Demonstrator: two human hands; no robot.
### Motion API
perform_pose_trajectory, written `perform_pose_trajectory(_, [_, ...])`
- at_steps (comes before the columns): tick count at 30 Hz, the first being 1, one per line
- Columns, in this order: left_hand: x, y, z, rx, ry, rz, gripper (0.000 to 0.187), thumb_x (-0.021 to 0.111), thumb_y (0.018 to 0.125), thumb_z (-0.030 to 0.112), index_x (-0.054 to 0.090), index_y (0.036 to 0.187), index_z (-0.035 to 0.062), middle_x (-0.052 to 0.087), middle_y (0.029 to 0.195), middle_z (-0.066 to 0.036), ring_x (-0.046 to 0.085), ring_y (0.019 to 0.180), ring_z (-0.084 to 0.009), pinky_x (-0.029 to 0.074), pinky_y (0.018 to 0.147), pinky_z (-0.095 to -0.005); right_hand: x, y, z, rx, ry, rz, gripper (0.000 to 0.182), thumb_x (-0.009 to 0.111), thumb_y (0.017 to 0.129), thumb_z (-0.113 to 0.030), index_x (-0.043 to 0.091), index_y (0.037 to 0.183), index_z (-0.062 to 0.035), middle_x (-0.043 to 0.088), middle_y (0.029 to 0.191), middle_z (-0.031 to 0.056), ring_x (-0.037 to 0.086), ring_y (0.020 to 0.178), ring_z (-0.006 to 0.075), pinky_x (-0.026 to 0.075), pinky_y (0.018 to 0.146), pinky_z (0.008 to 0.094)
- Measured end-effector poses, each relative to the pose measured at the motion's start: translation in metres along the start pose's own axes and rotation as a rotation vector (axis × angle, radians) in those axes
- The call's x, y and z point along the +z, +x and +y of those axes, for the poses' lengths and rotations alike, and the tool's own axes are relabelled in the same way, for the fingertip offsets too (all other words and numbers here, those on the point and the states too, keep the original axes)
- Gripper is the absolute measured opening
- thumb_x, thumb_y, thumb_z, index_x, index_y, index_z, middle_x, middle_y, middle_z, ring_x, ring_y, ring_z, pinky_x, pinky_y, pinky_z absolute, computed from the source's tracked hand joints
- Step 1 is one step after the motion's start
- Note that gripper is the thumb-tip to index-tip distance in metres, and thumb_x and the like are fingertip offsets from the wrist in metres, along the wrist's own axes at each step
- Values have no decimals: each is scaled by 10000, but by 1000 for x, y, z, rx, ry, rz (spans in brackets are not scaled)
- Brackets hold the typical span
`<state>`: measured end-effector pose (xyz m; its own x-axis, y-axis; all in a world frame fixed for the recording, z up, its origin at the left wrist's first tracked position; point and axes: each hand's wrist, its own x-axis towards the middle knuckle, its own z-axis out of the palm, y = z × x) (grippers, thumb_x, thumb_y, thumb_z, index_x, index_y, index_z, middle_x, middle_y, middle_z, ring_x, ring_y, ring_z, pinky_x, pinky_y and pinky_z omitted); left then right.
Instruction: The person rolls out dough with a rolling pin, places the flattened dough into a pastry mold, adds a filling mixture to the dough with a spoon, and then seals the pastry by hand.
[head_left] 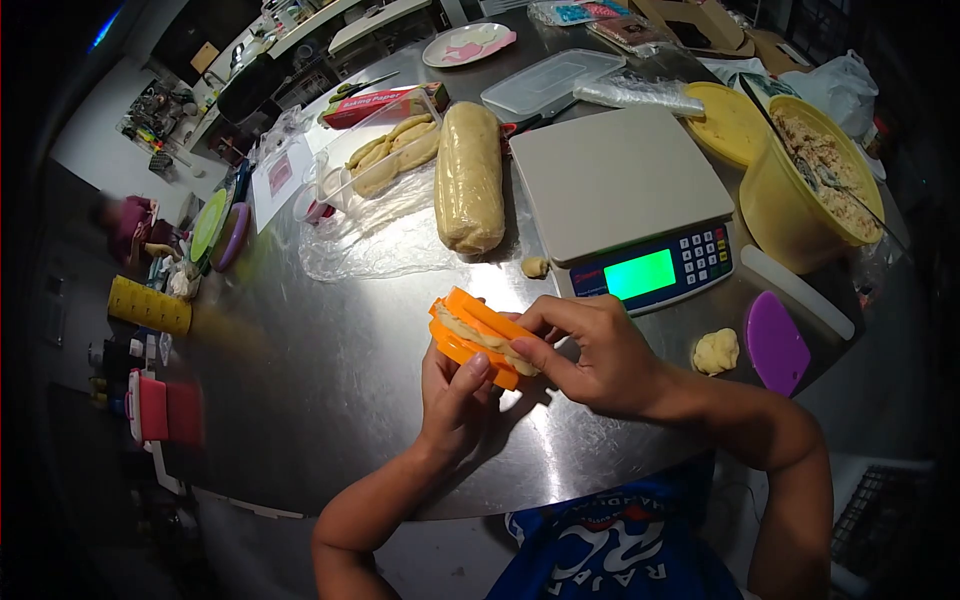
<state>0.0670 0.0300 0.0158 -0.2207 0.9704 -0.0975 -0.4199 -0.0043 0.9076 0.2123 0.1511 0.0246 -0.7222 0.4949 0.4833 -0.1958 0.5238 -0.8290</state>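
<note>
An orange mold (468,349) with pale dough (470,331) along its middle is held between both hands above the metal table. My left hand (458,396) is wrapped round its left and lower side, thumb on the front. My right hand (592,352) grips the right end, its thumb pressing at the dough. Just beyond lies a small dough piece (535,267), beside the digital scale (640,265) with a lit green display. To the right of my right hand rest a dough lump (716,352) and a purple scraper (776,343).
A wrapped dough log (470,180) lies behind the hands, beside a clear container (395,150) of dough. A yellow tub (790,200) of crumbly filling stands at the right. A person (130,225) is at the far left. The metal table's edge (430,517) curves nearby.
</note>
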Motion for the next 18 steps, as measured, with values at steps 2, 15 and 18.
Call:
perform_pose_trajectory(2, [-2, 0, -2, 38, 19, 27, 735, 635, 895, 393, 282, 1404, -3, 452, 1331, -213, 524, 1254, -280, 409, 1101, -416, 0, 0, -1, 45, 19, -25, 156, 640, 919, -104, 637, 894, 50, 679, 717, 170, 696, 621, 213, 527, 567, 299])
perform_pose_trajectory(15, [-1, -1, -3, 55, 42, 113, 675, 627, 889, 387, 347, 1357, -11, 506, 1268, -187, 567, 1190, -254, 448, 1062, -407, 0, 0, -5, 188, 89, -63, 150, 624, 936, -85, 659, 930, 61, 702, 813, 127, 705, 746, 161, 562, 679, 271])
perform_pose_trajectory(18, [0, -2, -4, 56, 50, 120, 675, 629, 885, 394, 353, 1351, -10, 508, 1261, -180, 569, 1182, -247, 452, 1055, -404, 3, -1, -1, 90, 96, -10, 174, 623, 933, -105, 630, 904, 66, 693, 734, 166, 713, 646, 198, 537, 568, 284])
